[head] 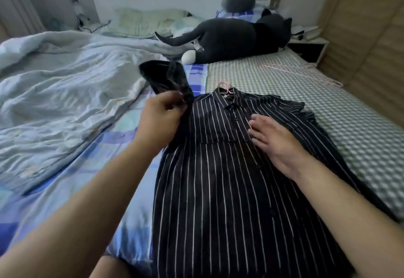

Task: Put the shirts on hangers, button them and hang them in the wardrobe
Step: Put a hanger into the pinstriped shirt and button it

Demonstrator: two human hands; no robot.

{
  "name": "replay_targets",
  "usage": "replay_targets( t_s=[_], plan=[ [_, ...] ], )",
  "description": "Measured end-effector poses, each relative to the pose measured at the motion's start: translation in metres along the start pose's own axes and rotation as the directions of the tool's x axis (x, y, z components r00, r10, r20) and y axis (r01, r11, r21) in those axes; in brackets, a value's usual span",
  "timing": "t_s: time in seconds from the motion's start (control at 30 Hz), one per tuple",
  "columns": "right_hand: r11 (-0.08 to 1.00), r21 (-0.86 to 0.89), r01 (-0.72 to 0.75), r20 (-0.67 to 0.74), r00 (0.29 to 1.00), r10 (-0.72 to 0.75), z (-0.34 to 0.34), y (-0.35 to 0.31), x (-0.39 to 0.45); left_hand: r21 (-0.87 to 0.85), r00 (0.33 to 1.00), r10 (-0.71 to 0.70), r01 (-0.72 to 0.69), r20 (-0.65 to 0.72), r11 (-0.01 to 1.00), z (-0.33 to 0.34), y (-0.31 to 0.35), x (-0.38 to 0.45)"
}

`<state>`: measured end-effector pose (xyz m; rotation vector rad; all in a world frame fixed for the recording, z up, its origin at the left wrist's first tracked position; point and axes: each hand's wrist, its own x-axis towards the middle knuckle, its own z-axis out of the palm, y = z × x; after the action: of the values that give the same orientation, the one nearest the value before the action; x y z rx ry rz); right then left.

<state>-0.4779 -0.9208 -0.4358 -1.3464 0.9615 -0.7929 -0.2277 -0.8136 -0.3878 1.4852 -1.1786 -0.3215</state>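
A black shirt with thin white stripes (220,168) lies face up on the bed, its front closed. A pink hanger (226,87) sticks out of its collar. My left hand (160,117) pinches the shirt's left shoulder, and the left sleeve (166,76) stands lifted above it. My right hand (273,140) lies flat with fingers spread on the shirt's chest, beside the button placket. Further pink hangers (306,73) lie on the checked mattress beyond the shirt.
A crumpled pale duvet (61,94) covers the bed's left half. A large dark plush cat (231,39) lies across the head end, near pillows (144,22). A wooden wardrobe wall (371,37) runs along the right, with a nightstand (310,48) in the corner.
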Motion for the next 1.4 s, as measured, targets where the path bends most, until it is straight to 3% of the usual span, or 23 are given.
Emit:
replay_targets(
  t_s=[0.07,0.13,0.17,0.27,0.33,0.4,0.47,0.53,0.6,0.67,0.77,0.83,0.9,0.97,1.17,1.3,1.4],
  plan=[
    [0.949,0.310,-0.057,-0.044,0.996,0.074,-0.028,-0.006,-0.035,0.258,0.934,0.184,-0.268,0.307,0.928,0.024,0.010,-0.045],
    [0.948,0.299,-0.107,-0.089,0.986,0.140,-0.050,0.000,-0.070,0.450,0.859,0.254,-0.459,0.445,0.766,0.045,-0.006,-0.091],
    [0.976,0.174,-0.135,-0.138,0.977,0.160,-0.058,0.007,-0.085,0.488,0.876,0.226,-0.433,0.426,0.758,0.051,-0.015,-0.115],
    [0.967,-0.196,-0.159,-0.271,0.957,0.103,-0.071,0.024,-0.112,0.428,0.957,0.035,-0.161,0.286,0.889,0.053,-0.044,-0.166],
    [0.925,-0.359,-0.123,-0.254,0.967,0.030,-0.072,0.024,-0.114,0.376,0.954,-0.055,-0.064,0.296,0.925,0.048,-0.059,-0.179],
    [0.828,-0.561,-0.020,-0.147,0.986,-0.077,-0.065,0.019,-0.113,0.339,0.941,-0.096,-0.021,0.325,0.940,0.047,-0.061,-0.179],
    [0.666,-0.728,0.160,0.044,0.981,-0.188,-0.052,0.020,-0.106,0.327,0.931,-0.144,0.029,0.335,0.945,0.046,-0.054,-0.174],
    [0.553,-0.778,0.299,0.173,0.948,-0.268,-0.038,0.027,-0.093,0.369,0.924,-0.180,0.046,0.338,0.928,0.046,-0.047,-0.170],
    [0.566,-0.769,0.297,0.132,0.940,-0.314,-0.034,0.030,-0.078,0.419,0.934,-0.185,0.042,0.307,0.907,0.050,-0.038,-0.166],
    [0.554,-0.783,0.282,0.090,0.933,-0.348,-0.035,0.032,-0.060,0.469,0.970,-0.066,-0.054,0.236,0.881,0.059,-0.023,-0.157],
    [0.450,-0.827,0.337,0.161,0.909,-0.386,-0.037,0.039,-0.030,0.508,0.953,0.187,-0.287,0.240,0.812,0.092,0.002,-0.133],
    [0.393,-0.833,0.389,0.223,0.887,-0.405,-0.038,0.046,-0.011,0.565,0.930,0.214,-0.354,0.300,0.745,0.122,0.004,-0.116],
    [0.431,-0.803,0.411,0.231,0.882,-0.410,-0.042,0.052,0.002,0.641,0.931,0.140,-0.336,0.337,0.690,0.142,-0.002,-0.105],
    [0.501,-0.756,0.420,0.207,0.881,-0.426,-0.047,0.051,0.009,0.617,0.925,0.120,-0.332,0.359,0.713,0.140,-0.009,-0.104],
    [0.563,-0.621,0.545,0.439,0.837,-0.325,-0.037,0.036,-0.018,0.529,0.892,0.286,-0.441,0.351,0.725,0.078,-0.014,-0.126],
    [0.634,-0.587,0.503,0.416,0.860,-0.297,-0.025,0.034,-0.032,0.529,0.917,0.141,-0.335,0.372,0.780,0.059,-0.026,-0.133],
    [0.625,-0.626,0.467,0.379,0.882,-0.280,-0.015,0.043,-0.034,0.536,0.931,0.047,-0.250,0.362,0.806,0.059,-0.033,-0.140]
  ],
)
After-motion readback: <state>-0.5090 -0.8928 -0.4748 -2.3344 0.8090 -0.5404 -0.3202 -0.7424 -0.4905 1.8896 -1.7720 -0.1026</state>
